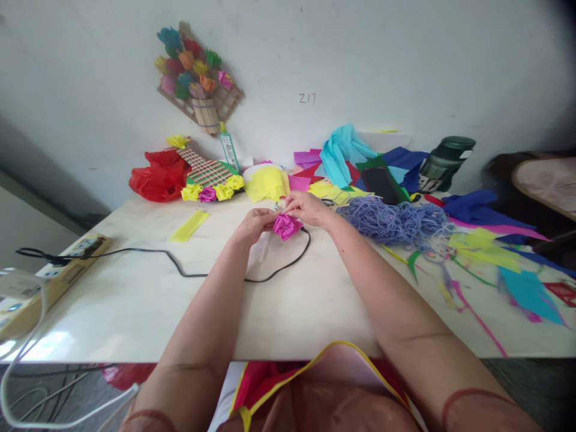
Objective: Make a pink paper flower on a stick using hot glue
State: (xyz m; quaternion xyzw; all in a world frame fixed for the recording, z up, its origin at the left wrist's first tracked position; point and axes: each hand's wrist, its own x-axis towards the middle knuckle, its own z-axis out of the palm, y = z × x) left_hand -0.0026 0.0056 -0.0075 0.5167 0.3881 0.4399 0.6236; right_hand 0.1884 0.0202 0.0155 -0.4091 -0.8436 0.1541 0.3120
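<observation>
A magenta crepe paper flower [287,227] is held between my two hands above the table. My left hand [258,224] pinches it from the left, fingers closed at its edge. On the upper right side, my right hand [308,207] has its fingers pressed together at the flower's back edge. The fingertips partly hide where they touch it. Under the flower lies a pale, translucent object [260,247] that I cannot make out clearly. A black cord [270,277] loops around below the hands.
A yellow power strip [72,273] sits at the left edge. Behind are a guitar-shaped craft [207,174], a glue bottle [229,150] and red crepe paper [159,177]. Rightward are purple-blue yarn [396,219], a phone [380,184], a dark green bottle [445,163] and paper scraps [531,294].
</observation>
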